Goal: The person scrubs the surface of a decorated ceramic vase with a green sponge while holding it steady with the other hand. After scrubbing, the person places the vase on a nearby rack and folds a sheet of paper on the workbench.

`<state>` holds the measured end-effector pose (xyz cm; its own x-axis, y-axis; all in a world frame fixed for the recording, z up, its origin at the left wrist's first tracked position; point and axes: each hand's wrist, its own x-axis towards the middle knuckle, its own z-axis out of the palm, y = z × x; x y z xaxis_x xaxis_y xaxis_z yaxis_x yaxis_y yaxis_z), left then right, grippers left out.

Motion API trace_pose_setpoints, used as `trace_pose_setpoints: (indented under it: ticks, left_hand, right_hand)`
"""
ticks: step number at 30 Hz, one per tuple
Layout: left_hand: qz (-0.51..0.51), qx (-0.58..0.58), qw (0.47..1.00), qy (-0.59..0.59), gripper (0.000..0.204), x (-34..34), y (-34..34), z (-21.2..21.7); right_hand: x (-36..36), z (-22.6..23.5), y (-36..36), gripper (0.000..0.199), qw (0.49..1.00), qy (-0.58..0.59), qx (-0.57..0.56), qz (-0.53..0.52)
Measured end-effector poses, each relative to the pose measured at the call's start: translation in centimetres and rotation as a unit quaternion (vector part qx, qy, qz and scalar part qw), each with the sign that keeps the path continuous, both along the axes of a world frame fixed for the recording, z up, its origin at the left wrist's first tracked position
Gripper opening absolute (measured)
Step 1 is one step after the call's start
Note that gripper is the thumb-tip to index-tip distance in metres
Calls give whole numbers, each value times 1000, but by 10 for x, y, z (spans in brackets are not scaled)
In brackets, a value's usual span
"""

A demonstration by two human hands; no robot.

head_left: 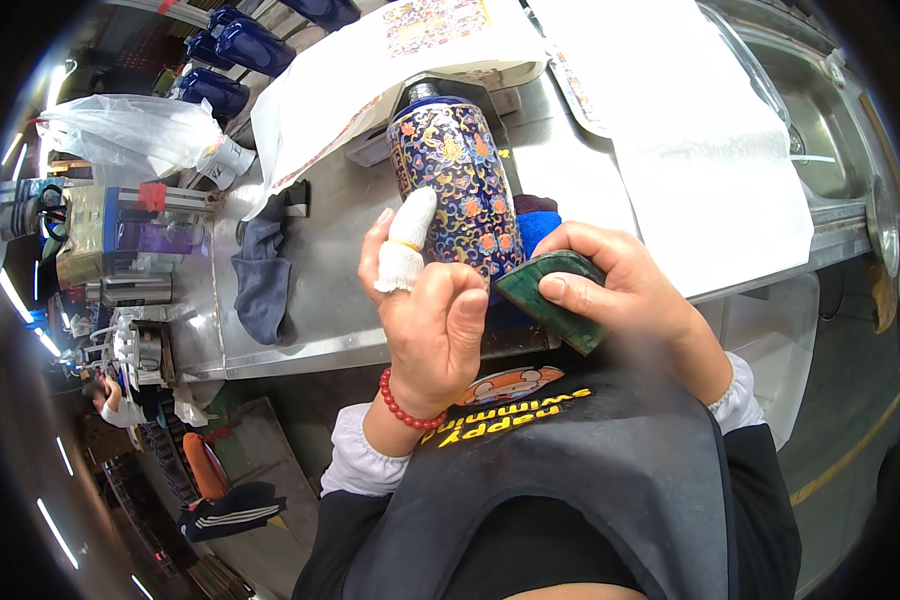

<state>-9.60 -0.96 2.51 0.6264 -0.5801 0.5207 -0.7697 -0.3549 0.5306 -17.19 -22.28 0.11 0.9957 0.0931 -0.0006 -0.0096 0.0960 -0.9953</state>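
Note:
A dark blue bottle-shaped vessel (460, 180), covered in a colourful floral pattern, lies on the metal worktable with its narrow neck pointing away from me. Over its near left side is my left hand (430, 325), wearing a red bead bracelet and a white cloth finger cover (407, 240). The covered finger stretches out, while the index finger and thumb are bent in; nothing shows in the hand. Whether it touches the vessel I cannot tell. My right hand (635, 285) pinches a flat green scraper (560, 295) between thumb and fingers, beside the vessel's near end.
Blue cloth (536, 228) lies right of the vessel, a grey cloth (261, 280) to its left. White sheets (710, 130) cover the table's right side; a patterned sheet (435, 30) lies behind. Blue vessels (255, 45) stand at far left. A sink (825, 130) is far right.

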Motion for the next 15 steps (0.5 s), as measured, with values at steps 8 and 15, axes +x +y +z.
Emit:
trace_pose_setpoints:
  ticks: [8, 15]
  left_hand:
    - [2, 1, 999, -40, 46, -3, 13, -8]
    - [-17, 9, 994, -104, 40, -5, 20, -16]
  right_hand:
    - [-7, 2, -5, 21, 996, 58, 64, -27]
    - [-6, -9, -7, 20, 1000, 0, -3, 1]
